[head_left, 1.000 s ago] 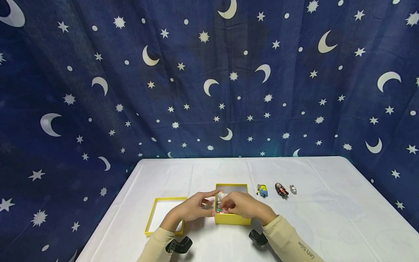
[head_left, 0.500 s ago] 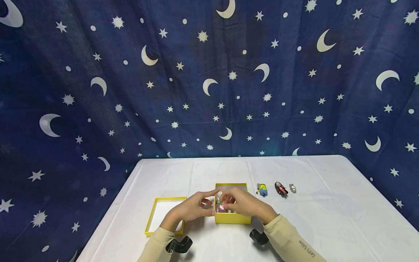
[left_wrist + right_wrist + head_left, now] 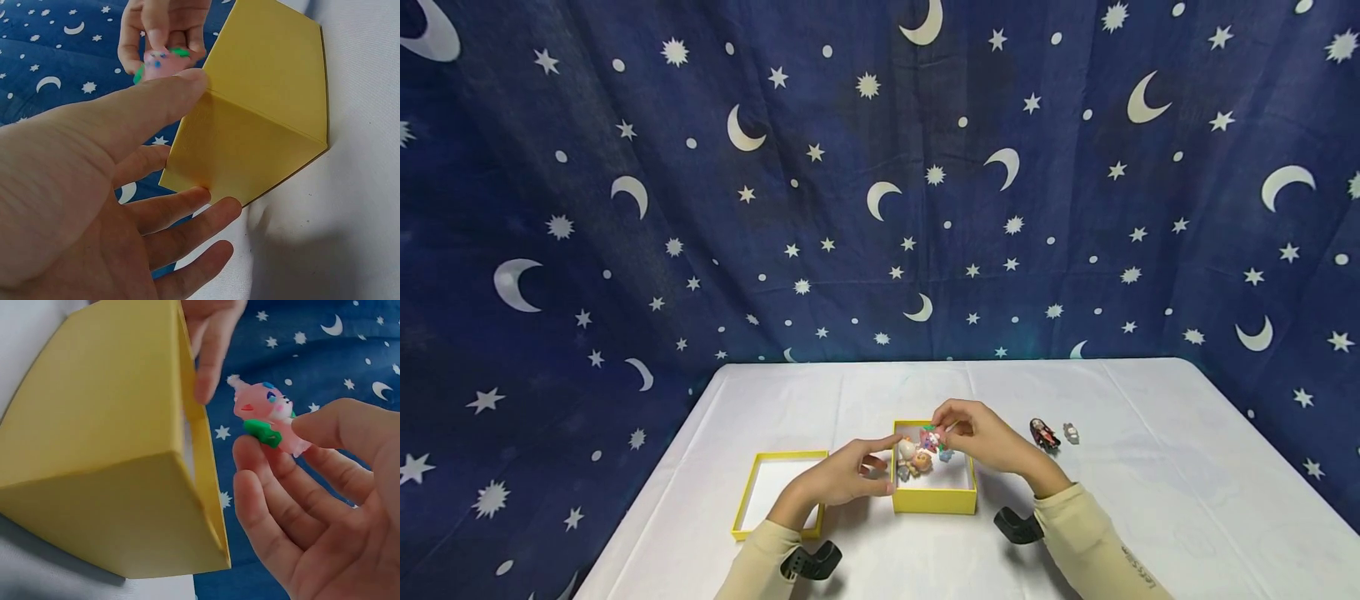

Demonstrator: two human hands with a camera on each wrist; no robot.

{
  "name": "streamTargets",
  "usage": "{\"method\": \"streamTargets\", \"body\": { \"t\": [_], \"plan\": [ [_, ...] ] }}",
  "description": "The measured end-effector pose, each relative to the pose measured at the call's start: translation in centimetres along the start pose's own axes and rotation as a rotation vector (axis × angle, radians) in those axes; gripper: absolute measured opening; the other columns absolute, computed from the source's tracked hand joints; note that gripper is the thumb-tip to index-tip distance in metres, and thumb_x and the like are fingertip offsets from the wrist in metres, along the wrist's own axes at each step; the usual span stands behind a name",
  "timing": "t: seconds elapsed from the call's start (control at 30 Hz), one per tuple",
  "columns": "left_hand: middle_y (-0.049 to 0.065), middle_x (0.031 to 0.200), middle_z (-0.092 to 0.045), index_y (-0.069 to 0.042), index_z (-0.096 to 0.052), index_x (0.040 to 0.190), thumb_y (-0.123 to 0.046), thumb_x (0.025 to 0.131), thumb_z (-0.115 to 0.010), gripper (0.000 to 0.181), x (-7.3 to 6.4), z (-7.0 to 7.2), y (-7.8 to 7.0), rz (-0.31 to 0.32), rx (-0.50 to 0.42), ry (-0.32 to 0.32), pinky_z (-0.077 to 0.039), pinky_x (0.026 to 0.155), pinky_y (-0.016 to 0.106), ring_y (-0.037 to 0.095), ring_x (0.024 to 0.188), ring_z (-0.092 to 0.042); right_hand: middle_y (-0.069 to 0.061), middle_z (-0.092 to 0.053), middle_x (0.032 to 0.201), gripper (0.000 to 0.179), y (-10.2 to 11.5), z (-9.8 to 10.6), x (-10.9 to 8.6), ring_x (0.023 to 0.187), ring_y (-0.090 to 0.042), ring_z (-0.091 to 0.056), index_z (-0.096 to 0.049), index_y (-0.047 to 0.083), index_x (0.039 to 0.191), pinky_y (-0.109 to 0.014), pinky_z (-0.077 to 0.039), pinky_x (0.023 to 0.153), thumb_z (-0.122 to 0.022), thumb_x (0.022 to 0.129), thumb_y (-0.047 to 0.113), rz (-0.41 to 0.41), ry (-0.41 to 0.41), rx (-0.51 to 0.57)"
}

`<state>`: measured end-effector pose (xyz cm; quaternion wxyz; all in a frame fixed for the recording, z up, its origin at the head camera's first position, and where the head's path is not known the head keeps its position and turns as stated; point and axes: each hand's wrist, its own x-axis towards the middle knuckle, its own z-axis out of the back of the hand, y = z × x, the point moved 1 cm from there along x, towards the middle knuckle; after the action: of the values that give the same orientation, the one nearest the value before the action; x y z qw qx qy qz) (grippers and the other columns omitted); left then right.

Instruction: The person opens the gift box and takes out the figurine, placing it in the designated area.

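My right hand pinches a pink animal figurine with green parts between thumb and fingers, above the far part of an open yellow box. In the right wrist view the figurine is beyond the box's rim, its face pointing right. Inside the box lie several small figurines, among them a round white one, an orange-brown one and a bluish one. My left hand touches the box's left side, its thumb at the near corner and its fingers extended along the wall.
A yellow-rimmed lid lies inside up on the white table, left of the box. To the right lie a dark-clothed doll figurine and a small grey figurine. A starry blue cloth hangs behind.
My right hand has come up out of the box with the pink figurine and moved back and right, now hiding the yellow-and-blue figurine on the table. The left hand has stayed in place.
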<state>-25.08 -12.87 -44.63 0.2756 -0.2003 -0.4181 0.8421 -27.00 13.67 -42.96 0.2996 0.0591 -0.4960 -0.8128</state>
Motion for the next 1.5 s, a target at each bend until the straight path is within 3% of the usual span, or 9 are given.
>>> {"method": "streamTargets", "body": {
  "t": [0.33, 0.53, 0.7, 0.93, 1.1, 1.2, 1.33, 1.5],
  "plan": [
    [0.010, 0.161, -0.042, -0.011, -0.039, 0.156, -0.020, 0.094, -0.072, 0.071, -0.02, -0.07, -0.10, 0.025, -0.011, -0.009, -0.048, 0.107, 0.052, 0.030, 0.126, -0.060, -0.024, -0.062, 0.112, 0.016, 0.07, 0.55, -0.12, 0.074, -0.019, -0.070, -0.056, 0.000, 0.114, -0.034, -0.055, 0.061, -0.051, 0.099, 0.000, -0.007, -0.047, 0.101],
    [0.010, 0.161, -0.041, -0.010, -0.040, 0.156, -0.018, 0.094, -0.072, 0.070, -0.02, -0.04, -0.07, 0.024, -0.006, -0.010, -0.047, 0.107, 0.053, 0.033, 0.128, -0.059, -0.022, -0.061, 0.115, 0.015, 0.35, 0.72, -0.33, 0.074, -0.018, -0.068, -0.059, 0.002, 0.113, -0.035, -0.057, 0.066, -0.052, 0.099, 0.002, -0.019, -0.056, 0.133],
    [0.011, 0.161, -0.042, -0.009, -0.040, 0.156, -0.018, 0.093, -0.073, 0.071, -0.02, -0.04, 0.02, 0.026, -0.001, -0.011, -0.048, 0.106, 0.052, 0.032, 0.126, -0.060, -0.017, -0.058, 0.113, 0.017, 0.41, 0.61, -0.34, 0.076, -0.015, -0.069, -0.056, -0.002, 0.113, -0.030, -0.058, 0.073, -0.057, 0.097, 0.002, -0.013, -0.053, 0.222],
    [0.009, 0.161, -0.041, -0.010, -0.039, 0.156, -0.018, 0.093, -0.073, 0.072, 0.02, -0.01, 0.01, 0.020, -0.006, -0.010, -0.048, 0.105, 0.051, 0.028, 0.124, -0.060, -0.020, -0.055, 0.108, 0.020, 0.34, 0.56, -0.31, 0.072, -0.013, -0.069, -0.047, -0.007, 0.109, -0.027, -0.056, 0.066, -0.060, 0.094, -0.001, 0.005, -0.057, 0.257],
    [0.010, 0.161, -0.041, -0.011, -0.039, 0.156, -0.018, 0.093, -0.073, 0.072, 0.07, 0.01, 0.01, 0.018, -0.008, -0.008, -0.049, 0.104, 0.050, 0.028, 0.124, -0.060, -0.029, -0.054, 0.115, 0.036, 0.32, 0.75, -0.36, 0.075, -0.019, -0.071, -0.045, -0.002, 0.132, -0.035, -0.061, 0.073, -0.055, 0.098, 0.001, -0.001, -0.063, 0.217],
    [0.008, 0.161, -0.041, -0.012, -0.038, 0.157, -0.019, 0.094, -0.072, 0.072, 0.12, 0.02, 0.07, 0.018, -0.001, -0.007, -0.049, 0.105, 0.050, 0.028, 0.124, -0.060, -0.030, -0.058, 0.113, 0.040, 0.29, 0.87, -0.44, 0.080, -0.017, -0.071, -0.049, 0.000, 0.141, -0.033, -0.061, 0.078, -0.051, 0.101, 0.004, 0.002, -0.050, 0.197],
    [0.007, 0.162, -0.040, -0.012, -0.037, 0.157, -0.019, 0.094, -0.073, 0.073, 0.14, -0.01, 0.19, 0.015, 0.003, -0.005, -0.049, 0.104, 0.049, 0.027, 0.124, -0.060, -0.031, -0.060, 0.114, 0.028, 0.20, 0.93, -0.48, 0.085, -0.012, -0.069, -0.056, -0.006, 0.128, -0.030, -0.060, 0.080, -0.053, 0.103, 0.006, 0.002, -0.034, 0.221],
    [0.009, 0.162, -0.040, -0.011, -0.037, 0.157, -0.018, 0.094, -0.072, 0.072, 0.10, -0.03, 0.24, 0.002, -0.005, 0.000, -0.049, 0.104, 0.048, 0.028, 0.124, -0.060, -0.035, -0.059, 0.114, 0.022, 0.13, 1.08, -0.57, 0.087, -0.008, -0.070, -0.053, -0.010, 0.115, -0.031, -0.061, 0.080, -0.060, 0.099, 0.003, 0.001, -0.020, 0.266]
  ]
}}
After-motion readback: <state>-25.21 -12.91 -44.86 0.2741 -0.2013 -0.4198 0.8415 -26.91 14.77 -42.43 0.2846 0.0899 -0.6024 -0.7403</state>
